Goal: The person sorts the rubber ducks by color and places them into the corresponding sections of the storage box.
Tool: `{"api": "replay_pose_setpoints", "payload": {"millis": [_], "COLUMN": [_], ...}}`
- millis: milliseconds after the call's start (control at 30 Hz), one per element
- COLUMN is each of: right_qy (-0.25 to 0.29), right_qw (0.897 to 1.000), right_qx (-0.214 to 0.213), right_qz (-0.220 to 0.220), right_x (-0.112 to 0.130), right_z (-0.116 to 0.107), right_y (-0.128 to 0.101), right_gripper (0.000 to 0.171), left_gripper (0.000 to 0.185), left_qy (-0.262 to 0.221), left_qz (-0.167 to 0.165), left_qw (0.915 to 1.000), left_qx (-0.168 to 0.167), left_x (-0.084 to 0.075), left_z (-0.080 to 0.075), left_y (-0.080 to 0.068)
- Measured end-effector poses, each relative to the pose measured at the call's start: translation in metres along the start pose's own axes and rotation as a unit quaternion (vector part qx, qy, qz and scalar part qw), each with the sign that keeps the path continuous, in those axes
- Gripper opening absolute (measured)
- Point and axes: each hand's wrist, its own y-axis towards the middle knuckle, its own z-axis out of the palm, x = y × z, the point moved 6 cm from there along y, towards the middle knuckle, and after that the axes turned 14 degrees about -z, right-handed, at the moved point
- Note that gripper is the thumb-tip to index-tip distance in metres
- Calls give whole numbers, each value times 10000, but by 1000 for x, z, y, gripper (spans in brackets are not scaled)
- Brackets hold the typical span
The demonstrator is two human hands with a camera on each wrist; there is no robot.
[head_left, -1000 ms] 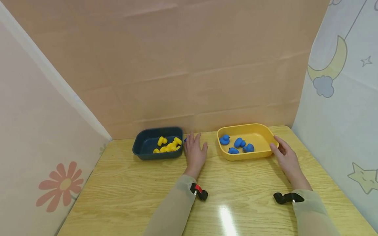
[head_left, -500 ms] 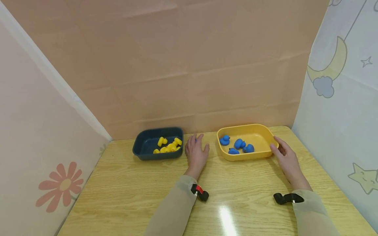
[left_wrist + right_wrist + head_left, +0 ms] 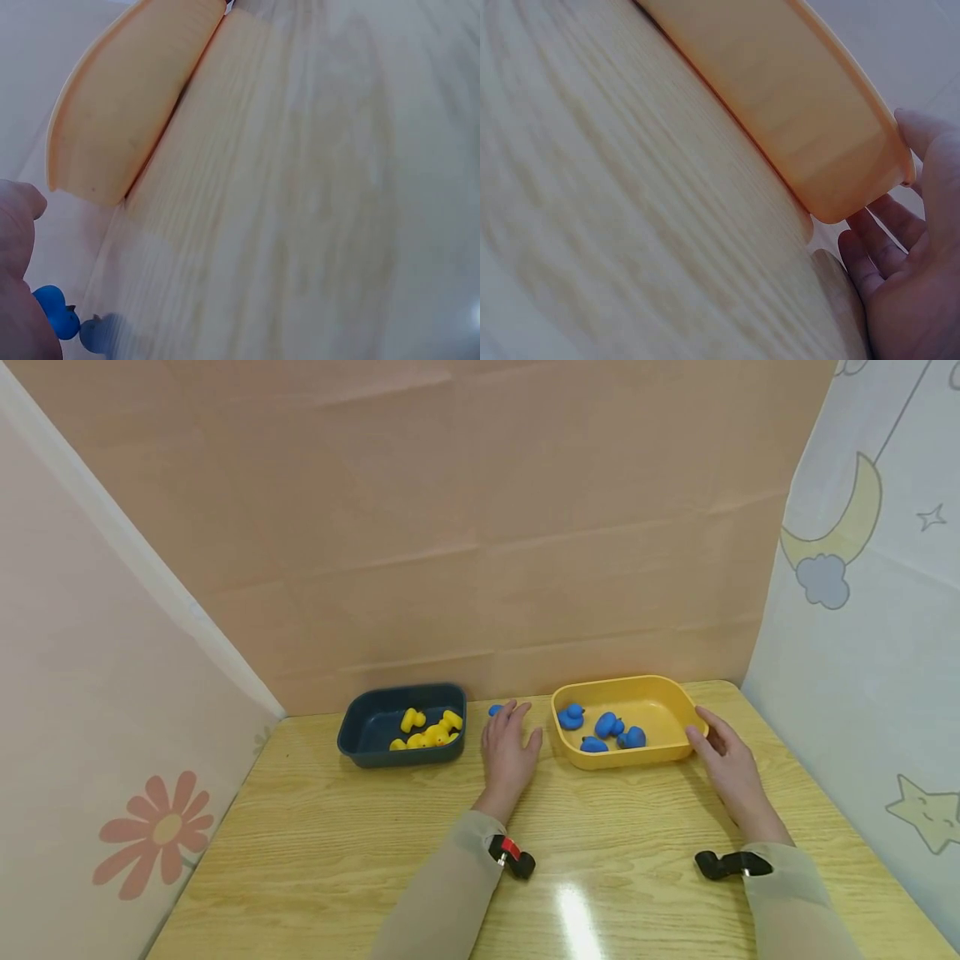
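Observation:
My left hand [image 3: 510,756] is low over the table between the two trays, its fingers loosely bent and the thumb spread apart. A blue toy duck [image 3: 496,710] shows just behind its fingertips, mostly hidden by them. In the left wrist view this duck [image 3: 57,311] appears right beside the hand, close over its reflection in the tabletop. My right hand [image 3: 731,768] grips the right end of a yellow tray [image 3: 637,757], thumb and fingers at the rim and end wall. Several blue ducks [image 3: 607,724] lie in that tray, mostly toward its left side.
A dark blue tray [image 3: 360,752] with several yellow ducks [image 3: 435,735] stands to the left. Both trays are near the back edge of the wooden table [image 3: 337,852], close to a brown backdrop [image 3: 420,527]. Printed cloth panels [image 3: 862,693] flank the table.
My left hand has shifted right, away from the dark blue tray, and the blue duck near its fingers now sits farther right. My right hand and both trays have stayed put.

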Motion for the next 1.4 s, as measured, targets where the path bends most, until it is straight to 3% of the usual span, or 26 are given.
{"api": "replay_pose_setpoints", "payload": {"millis": [367,533,667,900,1133,1400], "right_qy": [-128,-100,2,-7,7,-32], "right_qw": [9999,9999,10000,9999,9999,9999], "right_qx": [-40,-32,-55,-103,-101,-94], "right_qz": [-98,-51,8,-23,-27,-67], "right_x": [0,-2,-3,-2,2,-1], "right_z": [-4,-4,-4,-2,0,0], "right_y": [-3,-3,-2,0,1,0], "right_gripper": [73,73,74,74,74,74], "left_gripper": [45,41,43,54,59,61], "left_qy": [-575,-578,-532,-623,-670,-324], "left_qz": [216,127,-115,-667,-888,-1155], "left_qw": [9978,9982,9983,9956,9933,9927], "left_qx": [234,-29,-231,-225,-306,-92], "left_x": [-5,-3,2,20,29,35], "left_z": [7,5,2,5,4,8], "left_y": [-5,-4,0,13,23,31]}}
